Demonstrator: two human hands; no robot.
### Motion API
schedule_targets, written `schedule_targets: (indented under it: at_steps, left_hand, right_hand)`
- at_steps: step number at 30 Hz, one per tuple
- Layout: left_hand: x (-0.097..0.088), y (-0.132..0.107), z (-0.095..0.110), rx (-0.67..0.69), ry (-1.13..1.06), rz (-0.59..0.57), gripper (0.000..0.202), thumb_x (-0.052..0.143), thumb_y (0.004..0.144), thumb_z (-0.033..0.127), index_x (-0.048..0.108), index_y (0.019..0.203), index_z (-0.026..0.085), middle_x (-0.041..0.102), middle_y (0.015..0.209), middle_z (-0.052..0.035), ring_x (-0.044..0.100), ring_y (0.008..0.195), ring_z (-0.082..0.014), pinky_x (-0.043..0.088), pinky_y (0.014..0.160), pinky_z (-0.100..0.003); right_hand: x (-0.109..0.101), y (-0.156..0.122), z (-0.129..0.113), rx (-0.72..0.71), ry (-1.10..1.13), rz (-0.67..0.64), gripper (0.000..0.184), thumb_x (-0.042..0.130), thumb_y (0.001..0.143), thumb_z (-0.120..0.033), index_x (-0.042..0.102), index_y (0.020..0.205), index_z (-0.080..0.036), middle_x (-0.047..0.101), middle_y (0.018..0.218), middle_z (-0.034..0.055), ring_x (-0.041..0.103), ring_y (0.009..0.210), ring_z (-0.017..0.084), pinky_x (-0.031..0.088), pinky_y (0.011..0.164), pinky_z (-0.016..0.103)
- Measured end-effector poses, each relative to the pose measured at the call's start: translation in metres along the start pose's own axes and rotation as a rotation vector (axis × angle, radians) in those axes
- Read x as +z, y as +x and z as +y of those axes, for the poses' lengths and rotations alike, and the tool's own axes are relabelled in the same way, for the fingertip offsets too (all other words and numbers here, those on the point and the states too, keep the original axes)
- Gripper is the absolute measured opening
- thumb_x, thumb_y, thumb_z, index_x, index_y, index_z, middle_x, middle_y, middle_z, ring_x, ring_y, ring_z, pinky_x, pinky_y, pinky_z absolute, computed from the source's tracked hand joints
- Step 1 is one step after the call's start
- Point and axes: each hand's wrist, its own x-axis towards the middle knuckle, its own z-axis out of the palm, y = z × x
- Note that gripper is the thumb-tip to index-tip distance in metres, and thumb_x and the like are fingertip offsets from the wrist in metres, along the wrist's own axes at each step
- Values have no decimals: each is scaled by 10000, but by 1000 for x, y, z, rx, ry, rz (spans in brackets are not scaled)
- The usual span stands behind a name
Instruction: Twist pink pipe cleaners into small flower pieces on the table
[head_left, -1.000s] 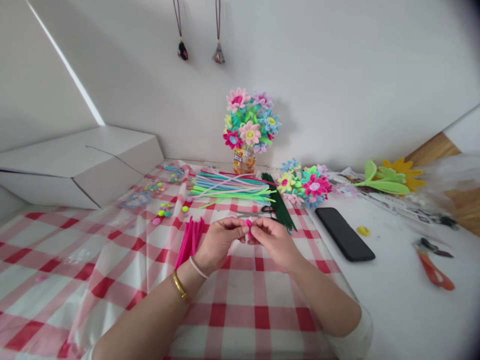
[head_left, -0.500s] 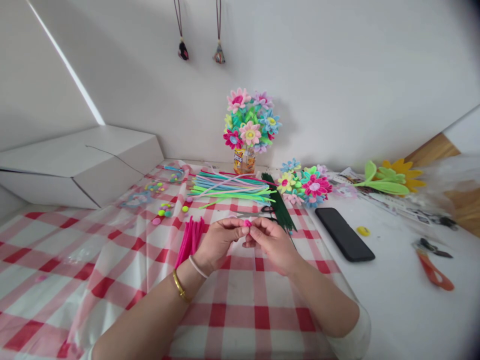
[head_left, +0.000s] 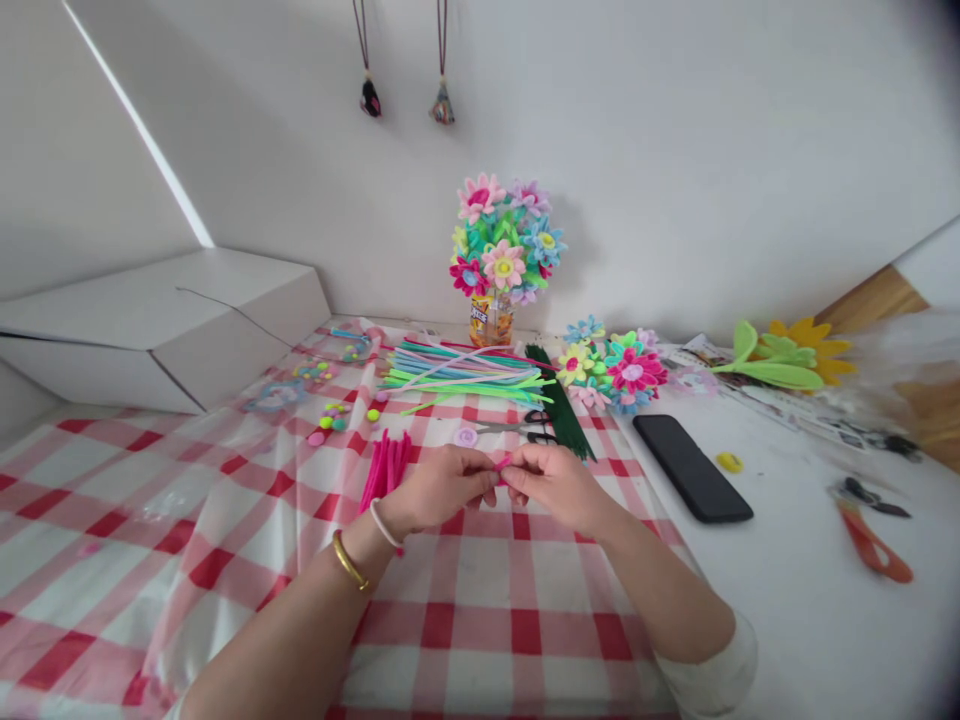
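Between my two hands is a small bent pink pipe cleaner (head_left: 502,466), mostly hidden by the fingers. My left hand (head_left: 450,487) pinches one side of it, and my right hand (head_left: 553,485) pinches the other, fingertips close together. Beside my left wrist lies a bundle of pink pipe cleaners (head_left: 386,465). Just beyond the hands are black-handled scissors (head_left: 517,427) and a small lilac disc (head_left: 465,437). Farther back lies a pile of green, blue and lilac pipe cleaners (head_left: 469,372), with dark green stems (head_left: 559,405) to its right.
A vase of pipe-cleaner flowers (head_left: 504,250) stands by the wall, with more flowers (head_left: 619,365) lying to its right. A phone (head_left: 691,468) and orange-handled pliers (head_left: 874,545) rest on the right. Coloured pompoms (head_left: 335,417) and a white box (head_left: 172,320) are at left.
My hands have lowered slightly, and the fingers have shifted on the pink pipe cleaner, which looks more stretched out now. The lilac disc behind the hands has come into view.
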Motion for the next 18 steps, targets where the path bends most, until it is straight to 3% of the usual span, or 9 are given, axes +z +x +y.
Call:
schedule_targets:
  at_steps: [5,8,13,18]
  left_hand:
    - [-1,1,1,-87,-242,112,261,587,715,373,639,690,119,598,579,-27,493,470,-87,391,469,-205]
    - [-3,0,2,-114,-361,67,250,624,688,356,651,732,111,641,620,-55,547,492,-111,437,519,-240]
    - [1,0,0,-82,-183,9,257,585,722,362,677,766,126,680,751,-88,583,555,-124,413,504,-222]
    - [3,0,-4,-27,-12,64,267,549,743,373,673,689,143,619,580,-31,514,467,-98,353,425,-194]
  right_hand:
    - [-1,1,-1,-52,87,50,154,565,762,-292,624,842,-173,643,715,8,608,657,136,481,635,276]
    - [-1,2,1,-93,50,102,146,573,740,-238,643,855,-183,668,807,24,616,737,154,478,690,294]
    - [-1,3,5,-105,-122,195,133,556,724,-190,675,784,-202,672,735,2,595,668,141,449,624,262]
    - [0,3,8,-90,-140,201,135,564,726,-221,683,790,-209,668,724,-2,590,644,140,434,588,251]
